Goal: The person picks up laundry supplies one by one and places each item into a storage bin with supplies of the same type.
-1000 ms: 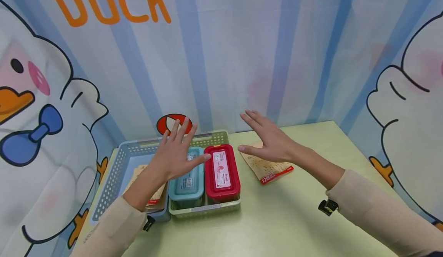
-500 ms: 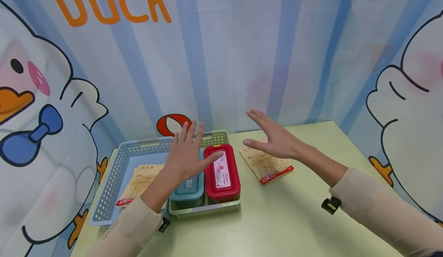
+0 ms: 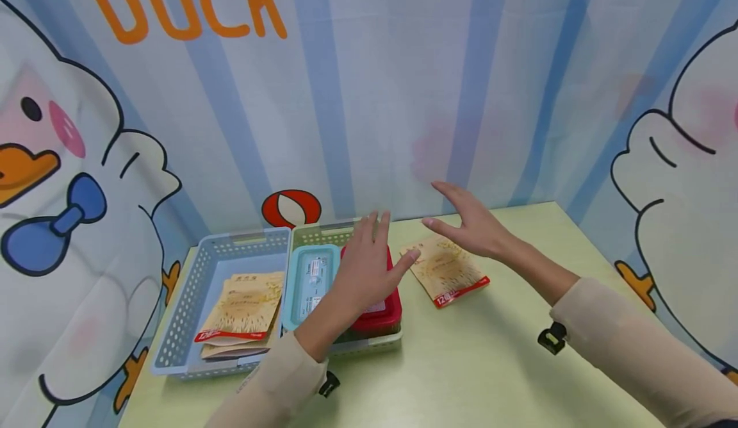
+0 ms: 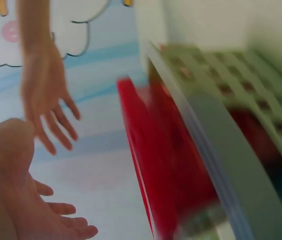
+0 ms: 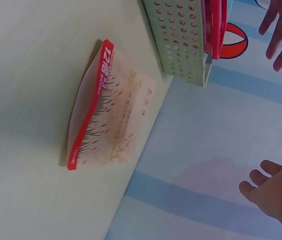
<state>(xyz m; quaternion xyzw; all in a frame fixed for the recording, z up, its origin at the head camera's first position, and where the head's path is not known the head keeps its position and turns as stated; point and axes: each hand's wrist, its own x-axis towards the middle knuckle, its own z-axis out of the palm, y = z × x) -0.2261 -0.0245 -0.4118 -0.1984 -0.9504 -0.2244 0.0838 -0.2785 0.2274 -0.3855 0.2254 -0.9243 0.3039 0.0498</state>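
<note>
My left hand [image 3: 366, 274] hovers over the red-lidded box [image 3: 387, 316], fingers straight and thumb apart, holding nothing. In the head view it hides much of that lid. To its right, my right hand [image 3: 475, 226] hangs in the air above a beige packet with a red strip [image 3: 448, 277], also with extended fingers and nothing in them. The packet lies flat on the table, apart from the hand in the right wrist view. A teal-lidded box [image 3: 308, 280] stands beside the red one, both inside a green basket [image 3: 369, 346].
Left of the green basket and against it stands a blue basket [image 3: 190, 306]. Several similar beige packets [image 3: 245, 306] lie stacked in it. The pale table [image 3: 461, 364] ends at a striped fabric backdrop [image 3: 392, 127] with duck drawings.
My left hand has travelled right, from over the teal box to over the red one, uncovering the packets in the blue basket. My right hand has shifted slightly right.
</note>
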